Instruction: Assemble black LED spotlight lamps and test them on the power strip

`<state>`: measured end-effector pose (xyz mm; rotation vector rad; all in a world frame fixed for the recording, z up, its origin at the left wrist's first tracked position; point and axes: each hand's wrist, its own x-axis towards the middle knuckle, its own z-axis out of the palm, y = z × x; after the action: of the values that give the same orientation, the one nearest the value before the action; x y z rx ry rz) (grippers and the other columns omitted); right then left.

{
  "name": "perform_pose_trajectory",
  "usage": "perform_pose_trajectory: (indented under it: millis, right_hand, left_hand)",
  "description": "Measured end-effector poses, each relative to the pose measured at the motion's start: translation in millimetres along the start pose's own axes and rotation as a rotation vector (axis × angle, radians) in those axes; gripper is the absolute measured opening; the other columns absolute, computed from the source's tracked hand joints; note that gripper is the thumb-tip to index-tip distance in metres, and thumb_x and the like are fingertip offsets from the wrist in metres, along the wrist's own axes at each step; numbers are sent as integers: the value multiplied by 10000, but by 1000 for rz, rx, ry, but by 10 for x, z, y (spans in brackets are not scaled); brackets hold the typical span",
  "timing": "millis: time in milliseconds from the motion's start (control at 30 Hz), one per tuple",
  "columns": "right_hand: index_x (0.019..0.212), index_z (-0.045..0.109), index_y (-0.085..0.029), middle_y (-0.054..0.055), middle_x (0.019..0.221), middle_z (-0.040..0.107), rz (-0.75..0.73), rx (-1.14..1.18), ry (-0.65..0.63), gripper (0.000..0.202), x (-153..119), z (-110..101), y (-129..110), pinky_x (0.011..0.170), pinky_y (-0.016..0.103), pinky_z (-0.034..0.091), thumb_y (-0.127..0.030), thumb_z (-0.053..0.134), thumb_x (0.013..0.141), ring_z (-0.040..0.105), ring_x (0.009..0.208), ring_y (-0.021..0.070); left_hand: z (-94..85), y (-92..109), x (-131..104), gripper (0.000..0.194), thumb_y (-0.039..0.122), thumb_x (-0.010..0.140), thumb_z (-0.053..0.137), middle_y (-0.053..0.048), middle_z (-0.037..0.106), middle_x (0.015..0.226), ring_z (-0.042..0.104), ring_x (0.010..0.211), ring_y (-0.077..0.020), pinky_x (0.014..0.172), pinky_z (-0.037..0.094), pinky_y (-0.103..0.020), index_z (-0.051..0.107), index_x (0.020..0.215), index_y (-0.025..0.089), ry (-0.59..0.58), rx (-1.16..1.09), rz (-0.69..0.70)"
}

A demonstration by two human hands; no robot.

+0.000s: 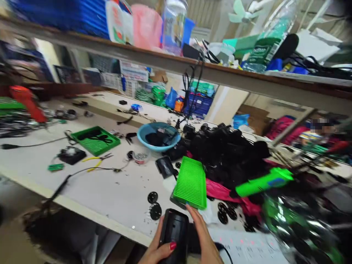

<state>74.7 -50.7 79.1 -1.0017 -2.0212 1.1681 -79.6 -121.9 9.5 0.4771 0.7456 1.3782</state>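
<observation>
My left hand (162, 244) is wrapped round a black plastic housing (174, 231), its thumb lying across the front. To the right is my right hand (202, 234), its fingers stretched out and reaching up beside the housing. A dark part with a black cable (227, 253) shows between and behind the hands; what it belongs to is hidden. Just beyond my fingertips lies a bright green tray (191, 181) with a dotted surface. Black discs (155, 211) rest on the table left of the housing, and more black discs (223, 212) lie to the right.
A large heap of black parts (231, 146) fills the right side, with a green tube (264, 182) before it. A blue bowl (143, 139), green tray (96, 148) and yellow-handled pliers (95, 167) stand left. An overhead shelf (165, 60) crosses the view. A person (310, 137) is at far right.
</observation>
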Motion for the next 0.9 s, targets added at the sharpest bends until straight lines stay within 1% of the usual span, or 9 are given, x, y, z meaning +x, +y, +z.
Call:
perform_pose_trajectory:
  millis: [67, 133, 267, 367, 533, 633, 700, 800, 900]
  right_hand:
    - [1471, 396, -319, 115, 1501, 453, 9, -161, -41, 1005, -124, -46, 77, 1112, 490, 423, -464, 863, 594, 440, 1387, 349]
    - [1506, 311, -347, 112, 1568, 331, 54, -229, -93, 1149, -243, -11, 119, 1058, 456, 484, -400, 904, 523, 415, 1405, 343]
    - [1520, 230, -384, 92, 1609, 152, 109, -297, -134, 1204, -403, 117, 174, 1076, 433, 482, -143, 850, 517, 342, 1448, 330]
    - [1518, 224, -390, 90, 1578, 165, 102, -303, -103, 1127, -438, 137, 208, 1092, 459, 471, -53, 732, 569, 372, 1429, 331]
    - [1517, 254, -374, 81, 1549, 220, 82, -192, -123, 1063, -351, -15, 182, 1037, 448, 525, -97, 717, 601, 350, 1436, 347]
    - [1516, 252, -368, 64, 1576, 197, 134, -112, -166, 1028, -210, -208, 92, 982, 381, 561, -158, 742, 636, 337, 1447, 306]
    - [1509, 259, -378, 53, 1582, 215, 152, -94, -115, 973, -25, -375, 65, 991, 373, 551, -237, 755, 683, 327, 1452, 283]
    - [1511, 247, -388, 55, 1575, 243, 152, -150, 12, 958, 393, -642, 130, 994, 403, 549, -372, 770, 709, 389, 1412, 282]
    - [1531, 248, -313, 103, 1551, 254, 71, -360, 9, 1018, 866, -816, 293, 1092, 456, 467, -445, 792, 681, 349, 1430, 309]
  left_hand:
    - [49, -54, 72, 981, 469, 697, 801, -69, 458, 1529, 297, 1455, -380, 1191, 228, -540, 303, 1527, 309, 38, 105, -39]
    - [103, -104, 91, 955, 510, 726, 760, -56, 383, 1579, 238, 1481, -368, 1198, 225, -522, 296, 1534, 299, 108, 177, -75]
    - [198, -185, 55, 873, 572, 785, 679, -49, 271, 1625, 140, 1516, -302, 1236, 120, -447, 346, 1520, 239, 270, 207, -122]
    - [237, -202, 40, 858, 607, 766, 688, -79, 343, 1593, 210, 1500, -305, 1235, 133, -442, 427, 1479, 208, 233, 171, -78]
    - [218, -149, 70, 673, 670, 822, 584, -44, 547, 1462, 353, 1438, -312, 1197, 250, -447, 575, 1356, 260, 227, -110, -9]
    - [199, -88, 75, 647, 633, 849, 581, -61, 590, 1413, 464, 1361, -306, 1158, 323, -419, 565, 1365, 244, 255, -244, -11]
    - [173, -52, 81, 656, 625, 888, 524, -98, 625, 1356, 598, 1213, -321, 1074, 419, -471, 493, 1425, 251, 224, -325, -83]
    - [139, -27, 76, 617, 586, 939, 452, -131, 681, 1237, 719, 945, -302, 927, 515, -507, 422, 1467, 269, 174, -375, -129]
    - [132, -31, 52, 606, 565, 955, 428, -133, 713, 1136, 737, 805, -271, 858, 544, -486, 394, 1481, 266, 147, -414, -117]
